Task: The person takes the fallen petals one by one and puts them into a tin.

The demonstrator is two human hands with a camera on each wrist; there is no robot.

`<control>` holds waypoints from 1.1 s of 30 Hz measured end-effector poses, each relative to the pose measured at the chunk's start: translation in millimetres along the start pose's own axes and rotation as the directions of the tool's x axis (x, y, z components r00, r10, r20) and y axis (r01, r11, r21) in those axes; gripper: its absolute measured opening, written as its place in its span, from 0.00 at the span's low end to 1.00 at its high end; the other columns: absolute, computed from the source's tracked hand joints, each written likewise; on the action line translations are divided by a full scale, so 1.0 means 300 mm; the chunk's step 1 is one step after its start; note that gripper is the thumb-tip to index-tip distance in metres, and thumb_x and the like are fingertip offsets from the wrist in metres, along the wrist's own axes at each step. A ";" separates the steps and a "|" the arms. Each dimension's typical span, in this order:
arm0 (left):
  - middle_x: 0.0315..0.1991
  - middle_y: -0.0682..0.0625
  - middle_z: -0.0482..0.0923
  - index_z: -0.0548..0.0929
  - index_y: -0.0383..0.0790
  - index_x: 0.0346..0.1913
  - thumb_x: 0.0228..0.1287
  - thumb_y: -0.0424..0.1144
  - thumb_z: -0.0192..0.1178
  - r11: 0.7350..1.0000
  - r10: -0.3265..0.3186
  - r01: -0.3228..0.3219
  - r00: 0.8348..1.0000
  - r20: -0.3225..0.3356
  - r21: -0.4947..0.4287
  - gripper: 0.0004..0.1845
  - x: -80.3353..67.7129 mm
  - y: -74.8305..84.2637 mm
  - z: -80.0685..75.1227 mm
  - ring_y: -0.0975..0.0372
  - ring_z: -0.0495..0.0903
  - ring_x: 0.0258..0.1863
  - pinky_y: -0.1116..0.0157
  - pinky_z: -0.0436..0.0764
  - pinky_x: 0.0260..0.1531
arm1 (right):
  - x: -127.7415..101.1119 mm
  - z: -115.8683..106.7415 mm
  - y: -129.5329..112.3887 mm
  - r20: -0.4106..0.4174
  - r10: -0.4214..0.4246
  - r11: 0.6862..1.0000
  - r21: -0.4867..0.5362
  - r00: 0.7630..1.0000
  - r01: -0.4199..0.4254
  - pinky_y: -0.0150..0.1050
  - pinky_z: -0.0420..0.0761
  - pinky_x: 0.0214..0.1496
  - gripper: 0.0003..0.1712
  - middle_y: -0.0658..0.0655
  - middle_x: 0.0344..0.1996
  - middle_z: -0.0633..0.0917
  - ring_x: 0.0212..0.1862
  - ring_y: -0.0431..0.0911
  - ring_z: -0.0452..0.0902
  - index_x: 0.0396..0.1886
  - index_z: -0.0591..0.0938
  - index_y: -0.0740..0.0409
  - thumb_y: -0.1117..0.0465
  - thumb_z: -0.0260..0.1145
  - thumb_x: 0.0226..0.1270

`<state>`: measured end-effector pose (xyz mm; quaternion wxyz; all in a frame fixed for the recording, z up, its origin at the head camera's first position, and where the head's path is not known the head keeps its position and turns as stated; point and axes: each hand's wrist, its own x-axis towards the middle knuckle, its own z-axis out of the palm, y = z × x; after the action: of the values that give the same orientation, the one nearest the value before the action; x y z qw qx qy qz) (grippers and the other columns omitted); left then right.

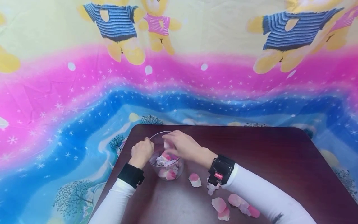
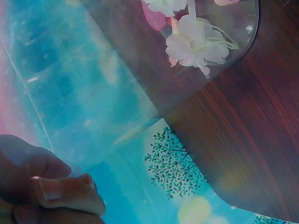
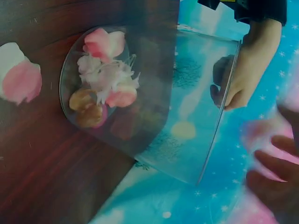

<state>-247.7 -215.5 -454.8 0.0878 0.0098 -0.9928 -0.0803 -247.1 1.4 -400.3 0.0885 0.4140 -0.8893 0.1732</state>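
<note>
My left hand (image 1: 142, 152) grips the rim of a clear bowl (image 1: 152, 160) at its left side. Inside the bowl lie pink-and-white artificial petals (image 1: 169, 175) and white artificial flowers (image 2: 198, 44). Over the bowl's mouth is my right hand (image 1: 183, 144), its fingers (image 3: 268, 182) spread and loosely bent. A pale pink petal (image 1: 167, 145), blurred in the right wrist view, shows between the right thumb and fingers. The right wrist view looks through the bowl's clear wall at the left hand at the rim.
Loose petals lie on the dark wooden table (image 1: 251, 152): a pink-and-white one (image 1: 195, 179) beside the bowl and a pink pair (image 1: 221, 208) nearer the front. A petal cluster (image 1: 242, 205) lies by the right sleeve. Behind the table hangs a printed cloth (image 1: 179, 71).
</note>
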 end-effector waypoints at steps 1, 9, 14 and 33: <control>0.29 0.31 0.82 0.76 0.29 0.36 0.75 0.41 0.46 1.000 0.000 0.000 1.000 0.001 -0.001 0.17 0.000 0.001 0.000 0.39 0.85 0.31 0.44 0.84 0.31 | -0.007 0.006 -0.001 0.067 0.015 1.000 -0.013 0.998 -0.015 0.50 0.67 0.75 0.34 0.57 0.67 0.79 0.72 0.53 0.70 0.70 0.75 0.49 0.42 0.66 0.69; 0.27 0.32 0.82 0.76 0.29 0.34 0.75 0.41 0.46 1.000 0.000 0.000 1.000 -0.010 0.001 0.17 -0.005 0.000 0.000 0.39 0.85 0.29 0.44 0.84 0.30 | -0.055 0.028 -0.004 0.296 0.096 0.994 -0.074 0.950 -0.078 0.66 0.43 0.80 0.48 0.57 0.83 0.52 0.84 0.60 0.40 0.81 0.55 0.36 0.25 0.53 0.66; 0.29 0.30 0.83 0.76 0.29 0.34 0.75 0.41 0.44 1.000 -0.006 0.006 1.000 -0.009 0.007 0.18 0.000 -0.001 0.002 0.38 0.85 0.30 0.44 0.83 0.30 | -0.055 0.026 -0.005 0.298 0.105 0.993 -0.086 0.949 -0.083 0.65 0.41 0.81 0.49 0.56 0.83 0.51 0.84 0.59 0.39 0.81 0.54 0.35 0.24 0.52 0.66; 0.32 0.31 0.83 0.76 0.29 0.37 0.76 0.43 0.44 1.000 -0.011 0.011 1.000 0.020 0.007 0.19 0.000 -0.001 0.001 0.38 0.85 0.35 0.43 0.83 0.34 | -0.114 -0.018 0.042 0.227 0.104 0.993 -0.085 0.968 -0.087 0.65 0.40 0.81 0.49 0.57 0.82 0.53 0.84 0.59 0.38 0.81 0.55 0.37 0.24 0.52 0.66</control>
<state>-247.6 -215.8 -455.1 0.0773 0.0146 -0.9939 -0.0777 -234.7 35.1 -408.6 -0.0087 0.3845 -0.9182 0.0948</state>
